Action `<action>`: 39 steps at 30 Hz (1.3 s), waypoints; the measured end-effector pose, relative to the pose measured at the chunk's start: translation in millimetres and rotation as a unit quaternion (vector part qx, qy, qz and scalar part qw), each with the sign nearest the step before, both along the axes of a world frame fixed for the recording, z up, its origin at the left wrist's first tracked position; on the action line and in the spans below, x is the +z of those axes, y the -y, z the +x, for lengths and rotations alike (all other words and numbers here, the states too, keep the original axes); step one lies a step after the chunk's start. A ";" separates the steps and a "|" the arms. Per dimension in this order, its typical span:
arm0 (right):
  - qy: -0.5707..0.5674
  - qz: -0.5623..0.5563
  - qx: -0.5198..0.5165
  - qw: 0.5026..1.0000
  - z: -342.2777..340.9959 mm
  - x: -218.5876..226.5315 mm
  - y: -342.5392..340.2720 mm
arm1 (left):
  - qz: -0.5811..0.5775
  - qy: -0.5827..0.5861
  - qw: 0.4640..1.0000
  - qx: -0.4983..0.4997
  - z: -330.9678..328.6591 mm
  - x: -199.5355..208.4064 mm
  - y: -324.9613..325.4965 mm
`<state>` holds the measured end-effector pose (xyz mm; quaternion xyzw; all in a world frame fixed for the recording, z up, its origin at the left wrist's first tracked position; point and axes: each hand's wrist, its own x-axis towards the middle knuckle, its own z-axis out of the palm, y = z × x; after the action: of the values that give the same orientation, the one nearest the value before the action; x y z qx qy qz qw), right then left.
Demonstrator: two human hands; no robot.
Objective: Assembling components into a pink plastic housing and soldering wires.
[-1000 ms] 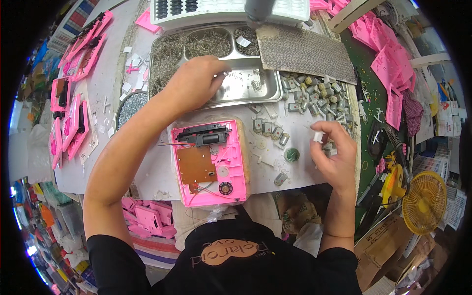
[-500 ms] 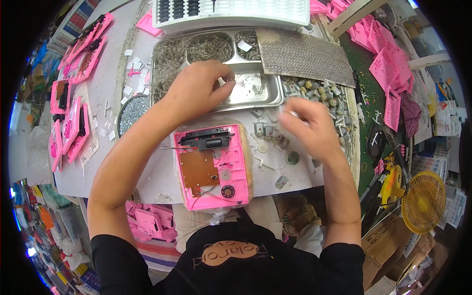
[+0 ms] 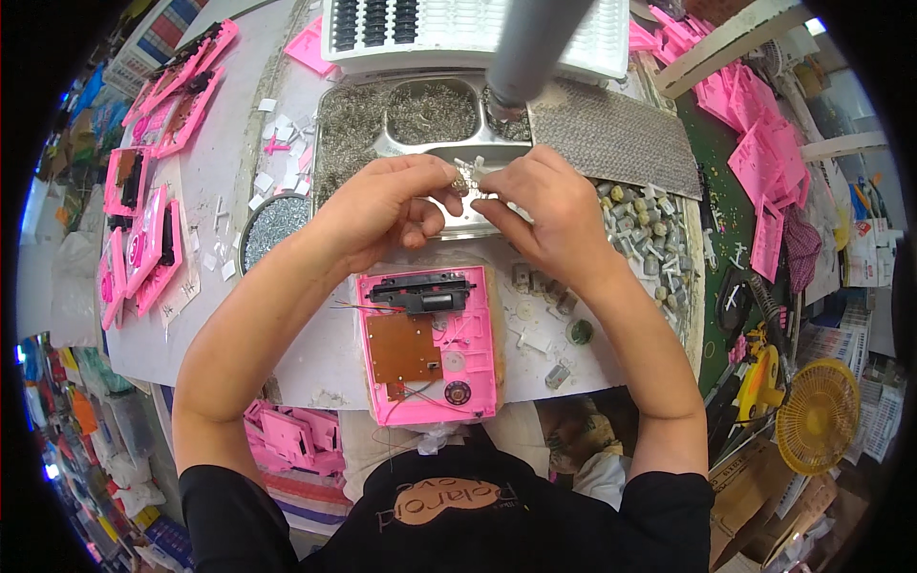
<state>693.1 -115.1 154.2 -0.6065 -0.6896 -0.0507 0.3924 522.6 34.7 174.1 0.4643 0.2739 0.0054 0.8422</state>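
Observation:
Over the metal tray (image 3: 330, 115), my two hands are close together with fingertips almost meeting. My left hand (image 3: 396, 205) pinches a tiny metal piece (image 3: 460, 184), perhaps a small spring. In my right hand (image 3: 549, 205), thumb and forefinger close on a small white plastic part (image 3: 475, 166), partly hidden by the fingers. Below them, on a pad at the table's front edge, lies an open pink plastic housing (image 3: 489, 368). It holds a brown circuit board (image 3: 403, 348), a black mechanism (image 3: 420, 294), a round black part (image 3: 458, 392) and thin wires.
A round dish of grey bits (image 3: 272, 232) stands left of the tray. Small metal motors (image 3: 650, 234) are heaped at right, beside a textured grey board (image 3: 616, 134). A grey cylindrical tool (image 3: 535, 57) hangs above. Pink housings (image 3: 143, 239) line the left; a yellow fan (image 3: 817, 416) stands lower right.
My right hand has moved left and forward from beside the motors to meet my left hand. The view has shifted slightly, and the grey cylindrical tool has come into sight.

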 end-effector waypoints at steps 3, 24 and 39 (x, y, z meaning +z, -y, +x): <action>0.075 0.010 -0.048 0.996 -4.4 -3.7 -1.5 | -0.019 -0.046 0.999 0.008 0.9 -4.0 0.2; -0.475 -0.288 -0.007 0.832 12.4 9.8 -18.8 | 0.324 0.057 0.944 -0.008 0.2 -8.8 6.6; -0.068 -0.039 0.120 0.990 8.1 -0.9 -18.8 | -0.149 -0.063 0.975 -0.152 -5.6 -6.3 -26.6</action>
<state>701.2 -96.4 153.3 -0.5363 -0.7306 0.0655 0.4175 517.0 61.3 167.9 0.3696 0.2507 -0.1926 0.8738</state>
